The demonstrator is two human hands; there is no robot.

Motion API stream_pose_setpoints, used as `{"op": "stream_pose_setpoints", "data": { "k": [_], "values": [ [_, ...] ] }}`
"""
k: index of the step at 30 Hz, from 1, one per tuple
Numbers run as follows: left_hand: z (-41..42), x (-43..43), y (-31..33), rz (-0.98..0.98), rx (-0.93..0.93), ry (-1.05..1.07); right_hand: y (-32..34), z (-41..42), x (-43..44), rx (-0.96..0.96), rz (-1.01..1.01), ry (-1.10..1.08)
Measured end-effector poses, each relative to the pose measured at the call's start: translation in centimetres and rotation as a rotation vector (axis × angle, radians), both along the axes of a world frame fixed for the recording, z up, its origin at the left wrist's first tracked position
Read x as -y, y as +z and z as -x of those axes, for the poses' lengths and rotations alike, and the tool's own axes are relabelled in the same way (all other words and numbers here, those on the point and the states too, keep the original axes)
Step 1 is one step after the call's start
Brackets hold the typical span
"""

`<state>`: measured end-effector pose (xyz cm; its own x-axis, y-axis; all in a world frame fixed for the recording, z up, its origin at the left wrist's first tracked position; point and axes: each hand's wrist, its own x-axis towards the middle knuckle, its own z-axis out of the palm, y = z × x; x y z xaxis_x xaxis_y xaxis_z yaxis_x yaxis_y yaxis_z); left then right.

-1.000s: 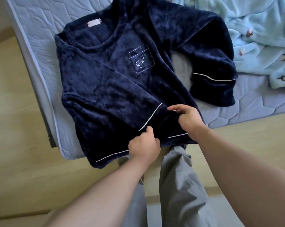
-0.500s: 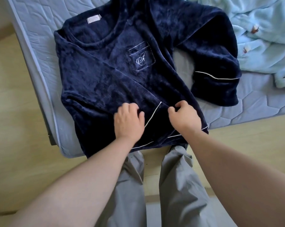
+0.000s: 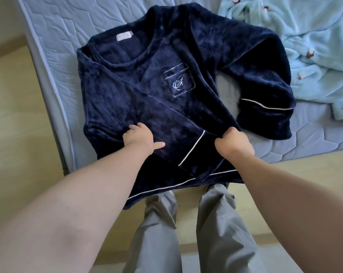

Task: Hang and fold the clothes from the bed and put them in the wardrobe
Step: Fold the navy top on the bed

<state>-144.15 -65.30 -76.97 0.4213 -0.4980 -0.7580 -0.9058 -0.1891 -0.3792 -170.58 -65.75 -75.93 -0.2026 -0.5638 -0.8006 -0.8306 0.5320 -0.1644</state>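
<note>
Mid-frame, the navy fleece top [image 3: 147,91] lies flat on the bed [image 3: 68,36]; left grip [image 3: 139,138] — fingers spread — presses its folded sleeve [image 3: 176,138]; right grip [image 3: 233,144] pinches fabric at the top's edge.

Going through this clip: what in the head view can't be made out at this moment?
- Wardrobe: outside the head view.
- Neck label on the navy top: print too small to read.
- Right hand: fingertips buried in the top's fabric.
- Light blue garment: cut off by the top and right edges.
</note>
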Motion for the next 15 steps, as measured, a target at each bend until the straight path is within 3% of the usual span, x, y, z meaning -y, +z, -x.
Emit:
{"op": "stream_pose_setpoints", "data": {
  "k": [5, 10, 12, 15],
  "values": [
    [3.5, 4.2, 3.1, 0.289, -0.156, -0.104, 2.0, 2.3, 2.6, -0.105, 0.167, -0.327],
    [8.3, 12.1, 4.9, 0.547, -0.483, -0.025, 2.4, 6.2, 8.8, -0.315, 0.31, -0.367],
    [10.0, 15.4, 4.3, 0.608, -0.518, -0.091, 1.6, 7.7, 11.3, -0.272, 0.23, -0.367],
    [12.6, 19.5, 3.2, 0.531, -0.538, -0.201, 0.9, 10.3, 14.4, -0.025, 0.179, -0.413]
  ]
}}
